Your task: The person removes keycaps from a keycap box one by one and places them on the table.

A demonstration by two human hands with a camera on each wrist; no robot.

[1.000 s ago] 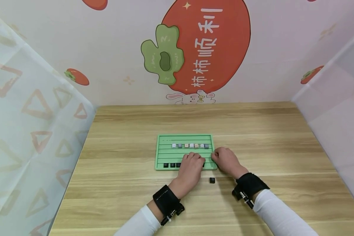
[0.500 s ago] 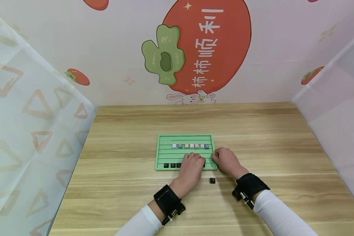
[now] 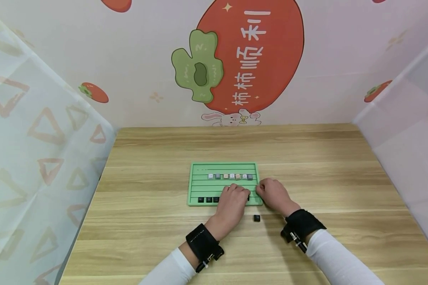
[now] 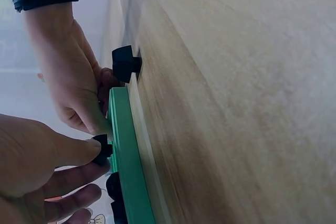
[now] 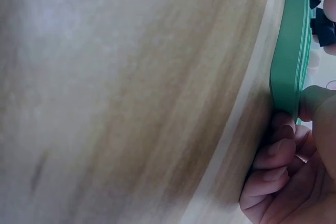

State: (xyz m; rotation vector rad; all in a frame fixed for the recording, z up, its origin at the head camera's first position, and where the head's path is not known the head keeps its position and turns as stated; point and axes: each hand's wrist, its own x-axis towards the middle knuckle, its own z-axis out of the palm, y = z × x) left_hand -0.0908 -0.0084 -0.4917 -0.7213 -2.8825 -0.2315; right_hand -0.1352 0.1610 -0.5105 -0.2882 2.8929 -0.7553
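A green grooved board (image 3: 204, 187) lies on the table. Over its near right part, my left hand (image 3: 232, 206) pinches a black keycap (image 4: 101, 150) between thumb and fingers, low at the board's near groove. More black keycaps (image 3: 209, 200) stand in that groove on the left, some hidden behind the hand. Farther back, a row of white, grey and beige keycaps (image 3: 232, 177) sits in another groove. My right hand (image 3: 275, 194) grips the board's right edge, its thumb on top and the other fingers curled against the side, as the right wrist view shows.
One loose black keycap (image 3: 256, 218) lies on the wooden table (image 3: 146, 221) just in front of the board, between the two forearms. A printed backdrop (image 3: 139, 59) stands behind the table, with pale sheets on both sides.
My left hand has shifted slightly to the right along the near groove, the black keycap in its fingers. The right hand, the board and the loose keycap stay in place.
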